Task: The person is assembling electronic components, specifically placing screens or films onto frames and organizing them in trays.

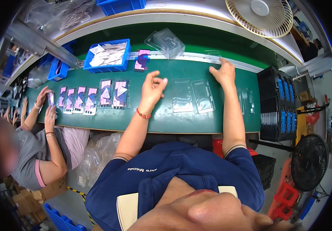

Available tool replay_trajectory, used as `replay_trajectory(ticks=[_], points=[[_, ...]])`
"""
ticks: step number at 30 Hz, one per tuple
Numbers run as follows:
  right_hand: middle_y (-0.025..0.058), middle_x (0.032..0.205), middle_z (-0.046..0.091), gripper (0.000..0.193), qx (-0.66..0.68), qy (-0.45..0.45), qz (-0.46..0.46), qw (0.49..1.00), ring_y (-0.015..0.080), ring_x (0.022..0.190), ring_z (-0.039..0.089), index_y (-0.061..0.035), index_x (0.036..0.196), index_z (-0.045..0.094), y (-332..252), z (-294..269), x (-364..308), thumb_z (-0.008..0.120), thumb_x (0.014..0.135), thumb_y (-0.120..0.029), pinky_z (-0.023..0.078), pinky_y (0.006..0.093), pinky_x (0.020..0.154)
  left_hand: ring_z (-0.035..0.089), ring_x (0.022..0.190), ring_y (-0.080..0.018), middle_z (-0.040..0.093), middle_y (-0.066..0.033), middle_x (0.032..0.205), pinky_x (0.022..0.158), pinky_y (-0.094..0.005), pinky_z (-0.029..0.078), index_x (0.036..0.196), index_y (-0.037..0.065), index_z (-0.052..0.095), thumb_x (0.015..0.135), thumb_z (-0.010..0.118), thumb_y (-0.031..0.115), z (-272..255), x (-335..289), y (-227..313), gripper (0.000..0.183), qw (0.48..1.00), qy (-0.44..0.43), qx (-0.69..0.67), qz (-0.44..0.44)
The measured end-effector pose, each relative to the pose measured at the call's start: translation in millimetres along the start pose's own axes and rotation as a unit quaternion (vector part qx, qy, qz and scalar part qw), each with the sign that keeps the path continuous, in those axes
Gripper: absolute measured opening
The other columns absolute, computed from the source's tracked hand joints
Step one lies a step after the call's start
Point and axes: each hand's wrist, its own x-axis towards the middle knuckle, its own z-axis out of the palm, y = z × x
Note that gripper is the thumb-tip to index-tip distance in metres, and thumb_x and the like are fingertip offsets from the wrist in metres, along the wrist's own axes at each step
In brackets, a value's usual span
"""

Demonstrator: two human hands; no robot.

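Above the green table, my left hand (152,90) is raised with its fingers loosely curled and apart, holding nothing I can see. My right hand (224,73) reaches toward the back rail, thumb and forefinger spread, close to a clear plastic piece (213,53); whether they touch is unclear. Two clear plastic trays (182,104) lie flat between my forearms, and more clear trays (247,101) lie right of my right arm. Left of my left hand, several trays with pink and purple pieces (120,94) stand in a row. A pink-and-purple stack (141,61) lies behind that hand.
A blue bin (125,57) of white slips stands at the back left, with stacked clear trays (166,43) right of it. Black crates (278,104) border the table's right end. A co-worker's hands (50,115) work at the left. Two fans are at the right.
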Motion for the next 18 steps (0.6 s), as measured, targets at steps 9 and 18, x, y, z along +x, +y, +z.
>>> replay_trajectory(ticks=[9,18], points=[[0.0256,0.127,0.047,0.056,0.081,-0.052,-0.239,0.966,0.0371,0.107,0.049,0.0018,0.111,0.059,-139.3,-0.3,-162.8,0.069,0.069,-0.034,0.051,0.0429,0.083,0.059,0.069,-0.0182,0.057,-0.0151,0.096,0.051,-0.0294,0.052,0.143,0.001,0.012,0.080,0.071,0.010,17.6,131.1,27.5,0.087,0.990,0.129,-0.025,-0.052],[0.0208,0.123,0.052,0.062,-0.067,0.017,-0.213,0.975,0.0275,0.103,0.050,0.0061,0.108,0.060,-133.6,39.0,-146.8,0.068,0.073,-0.044,0.048,0.0376,0.075,0.057,0.059,-0.0168,0.058,-0.0185,0.097,0.045,-0.0275,0.049,0.145,0.001,0.011,0.076,0.057,-0.012,-8.9,128.9,37.7,0.084,0.989,0.115,-0.092,-0.007]])
